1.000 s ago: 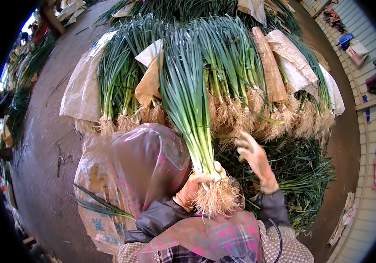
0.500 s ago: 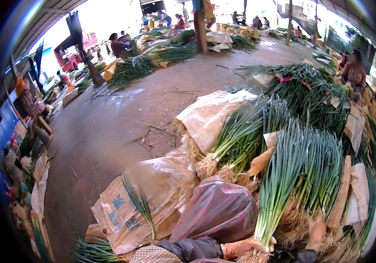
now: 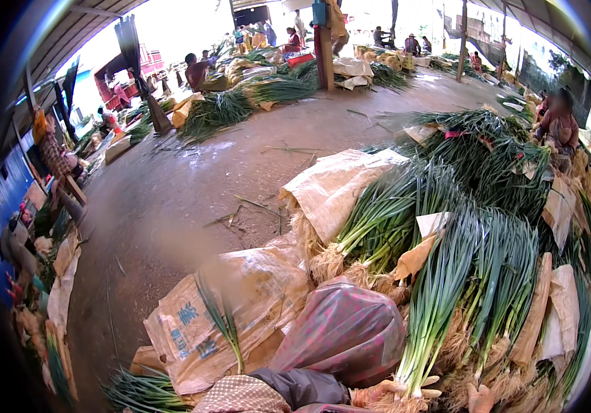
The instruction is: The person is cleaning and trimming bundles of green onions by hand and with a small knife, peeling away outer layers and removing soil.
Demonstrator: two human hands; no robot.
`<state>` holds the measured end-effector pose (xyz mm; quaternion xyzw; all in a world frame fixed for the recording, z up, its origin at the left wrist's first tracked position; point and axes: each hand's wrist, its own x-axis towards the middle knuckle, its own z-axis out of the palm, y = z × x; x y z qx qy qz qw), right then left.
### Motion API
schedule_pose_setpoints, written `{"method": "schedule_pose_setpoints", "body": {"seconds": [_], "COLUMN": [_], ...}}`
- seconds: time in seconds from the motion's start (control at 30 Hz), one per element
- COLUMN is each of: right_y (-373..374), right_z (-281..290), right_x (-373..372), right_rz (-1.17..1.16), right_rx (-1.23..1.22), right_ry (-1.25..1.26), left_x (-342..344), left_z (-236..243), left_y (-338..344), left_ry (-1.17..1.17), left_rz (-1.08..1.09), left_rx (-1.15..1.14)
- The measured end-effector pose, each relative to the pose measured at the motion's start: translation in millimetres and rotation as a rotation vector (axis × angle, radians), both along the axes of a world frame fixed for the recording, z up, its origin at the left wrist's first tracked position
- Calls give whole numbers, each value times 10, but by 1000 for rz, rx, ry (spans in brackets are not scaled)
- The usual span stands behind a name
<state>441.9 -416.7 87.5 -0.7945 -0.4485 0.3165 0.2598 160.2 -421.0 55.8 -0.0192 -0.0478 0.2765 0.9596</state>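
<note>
A bunch of green onions [image 3: 427, 323] leans across my lap with its white ends down and its leaves pointing away. My left hand [image 3: 378, 394] is wrapped around the bunch's white lower end, fingertips showing on its right side. To the right, my right hand [image 3: 480, 398] is closed at the root end of a single green onion [image 3: 481, 366] below the neighbouring pile; part of this hand is cut off by the lower edge. That pile of green onions [image 3: 509, 275] lies with its brown roots toward me. Purple patterned plastic [image 3: 343, 330] covers my knee.
Left of my knee lies a tan woven sack [image 3: 233, 303] with a few loose green onions on it. Another sack [image 3: 336, 186] partly covers more bunches. A co-worker [image 3: 558, 127] sits beyond the heap at right. Posts [image 3: 324, 55] stand around the concrete floor [image 3: 171, 199].
My right hand has moved down and slightly left, from the pile's roots toward the lower edge. My left hand keeps its hold on the bunch. The view has shifted slightly.
</note>
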Motion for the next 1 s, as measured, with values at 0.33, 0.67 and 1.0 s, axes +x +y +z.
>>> {"method": "schedule_pose_setpoints", "body": {"seconds": [0.33, 0.67, 1.0], "right_y": [-565, -1919, -1627], "right_z": [467, 277, -476], "right_x": [99, 464, 172], "right_rz": [-421, -793, -70], "right_rx": [373, 797, -435], "right_ry": [101, 441, -64], "left_x": [175, 357, 141], "left_z": [58, -97, -308], "left_y": [338, 194, 219], "left_ry": [465, 463, 695], "left_rz": [-199, -14, -85], "left_rx": [85, 117, 222]}}
